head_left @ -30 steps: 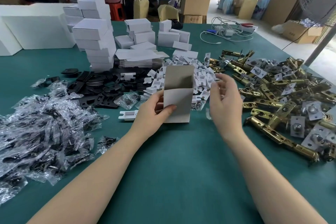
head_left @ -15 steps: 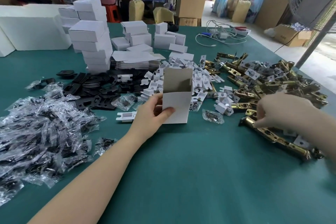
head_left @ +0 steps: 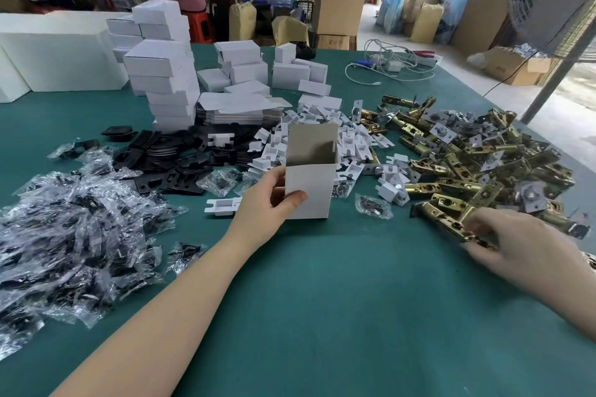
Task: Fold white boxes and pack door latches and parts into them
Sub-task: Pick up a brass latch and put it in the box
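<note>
We see the left hand (head_left: 269,203) holding the box (head_left: 310,176) upright on the green tabletop (head_left: 338,300), thumb across its white front, fingers curled behind its left side, its top flap standing open. The right hand (head_left: 516,245) reaches to the near edge of the latch pile (head_left: 477,164), its fingers (head_left: 477,219) curled round a brass latch (head_left: 445,219) lying there. White plastic parts (head_left: 351,145) lie just behind the box, black plates (head_left: 174,158) to their left, bagged parts (head_left: 74,229) far left, and a stack of folded boxes (head_left: 164,68) stands behind.
</note>
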Action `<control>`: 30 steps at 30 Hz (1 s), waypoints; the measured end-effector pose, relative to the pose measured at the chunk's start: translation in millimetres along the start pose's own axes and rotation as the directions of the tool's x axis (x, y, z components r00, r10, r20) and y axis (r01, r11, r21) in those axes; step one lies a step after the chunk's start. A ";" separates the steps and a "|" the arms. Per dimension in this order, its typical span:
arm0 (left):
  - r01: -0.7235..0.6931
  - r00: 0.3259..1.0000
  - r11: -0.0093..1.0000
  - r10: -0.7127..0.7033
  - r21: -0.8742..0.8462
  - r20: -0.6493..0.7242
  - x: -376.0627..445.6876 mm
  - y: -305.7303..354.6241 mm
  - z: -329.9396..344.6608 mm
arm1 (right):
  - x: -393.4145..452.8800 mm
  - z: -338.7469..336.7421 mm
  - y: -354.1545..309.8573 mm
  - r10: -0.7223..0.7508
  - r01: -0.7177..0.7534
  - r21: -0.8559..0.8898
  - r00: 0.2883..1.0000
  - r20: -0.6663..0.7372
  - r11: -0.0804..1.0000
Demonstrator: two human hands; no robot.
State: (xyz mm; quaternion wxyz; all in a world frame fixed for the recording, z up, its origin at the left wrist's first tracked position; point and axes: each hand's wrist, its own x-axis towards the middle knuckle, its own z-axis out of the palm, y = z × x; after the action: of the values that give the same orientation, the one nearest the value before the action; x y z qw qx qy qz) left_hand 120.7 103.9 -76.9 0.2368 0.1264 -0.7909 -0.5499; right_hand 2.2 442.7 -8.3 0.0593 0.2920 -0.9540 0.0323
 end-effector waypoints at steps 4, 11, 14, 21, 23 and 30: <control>-0.005 1.000 1.000 0.005 -0.001 0.003 -0.5 1.3 -0.1 | 12.1 -2.5 -10.3 -0.105 0.114 0.035 0.977 -0.185 0.993; 0.009 1.000 0.999 -0.008 -0.045 0.014 -3.0 6.7 -1.0 | 63.2 -42.9 -16.2 -0.080 0.095 0.167 0.993 -0.090 0.981; 0.009 1.000 0.997 -0.009 -0.074 0.009 -3.3 8.8 -0.2 | 74.5 -81.2 -28.9 -0.217 0.241 0.180 0.966 -0.143 0.954; 0.030 0.999 0.976 -0.035 -0.215 -0.023 -1.3 11.2 -2.7 | 92.4 -145.3 -99.5 -0.446 0.499 0.223 0.860 -0.248 0.838; 0.037 0.999 0.975 -0.042 -0.218 -0.019 -1.5 13.0 -2.9 | 97.0 -145.9 -120.9 -0.466 0.522 0.292 0.851 -0.243 0.801; 0.042 0.999 0.977 -0.047 -0.207 -0.016 -2.7 14.8 -3.7 | 111.6 -124.7 -161.9 -0.521 0.566 0.195 0.820 -0.237 0.801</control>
State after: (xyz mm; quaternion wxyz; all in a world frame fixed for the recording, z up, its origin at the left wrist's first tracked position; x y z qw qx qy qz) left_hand 125.8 107.5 -62.7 0.2445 0.1245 -0.7240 -0.6329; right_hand 13.0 259.0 134.3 0.1099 0.5551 -0.8084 0.1619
